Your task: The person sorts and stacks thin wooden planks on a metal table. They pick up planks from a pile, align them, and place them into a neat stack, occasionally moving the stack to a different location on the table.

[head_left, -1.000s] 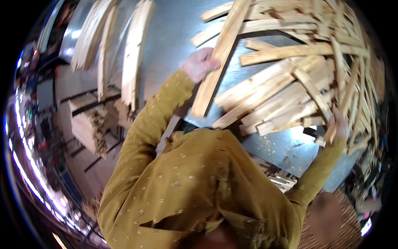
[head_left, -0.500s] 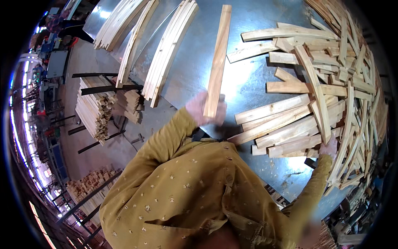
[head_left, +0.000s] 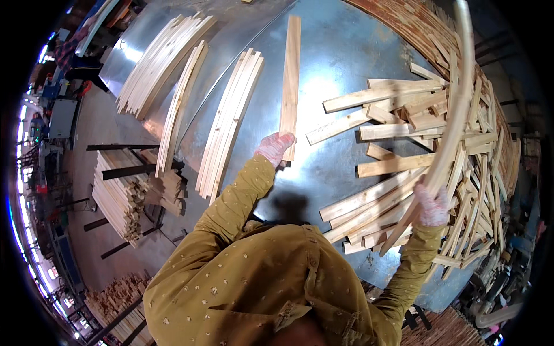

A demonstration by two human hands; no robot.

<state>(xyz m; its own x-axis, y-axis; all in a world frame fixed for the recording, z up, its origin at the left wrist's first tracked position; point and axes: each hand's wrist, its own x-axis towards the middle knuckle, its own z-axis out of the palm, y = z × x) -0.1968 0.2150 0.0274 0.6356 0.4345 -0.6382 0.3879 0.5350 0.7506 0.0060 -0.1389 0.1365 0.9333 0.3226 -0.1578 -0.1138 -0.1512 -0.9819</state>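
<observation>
My left hand (head_left: 276, 148) is closed round the near end of a flat wooden slat (head_left: 291, 81), which points away from me over the metal table. Its thumb lies across the slat's top face. Over on the right, my right hand (head_left: 431, 205) grips a long curved wooden slat (head_left: 452, 127) toward its near end. That slat is raised and tilted above a loose heap of slats (head_left: 398, 164), its far end reaching up past the heap. The palm side of each hand is hidden.
Neat rows of pale slats stand left of my left hand: a close bundle (head_left: 231, 121), a narrow one (head_left: 182, 106) and a wider one (head_left: 164, 63). Stacked wood (head_left: 118, 190) rests on black rack bars beyond the metal table's (head_left: 329, 63) left edge. A person (head_left: 75, 55) is far left.
My right hand has lifted the curved slat off the heap, swinging its far end up. My left hand now clasps its slat from the left side. The whole view has shifted slightly.
</observation>
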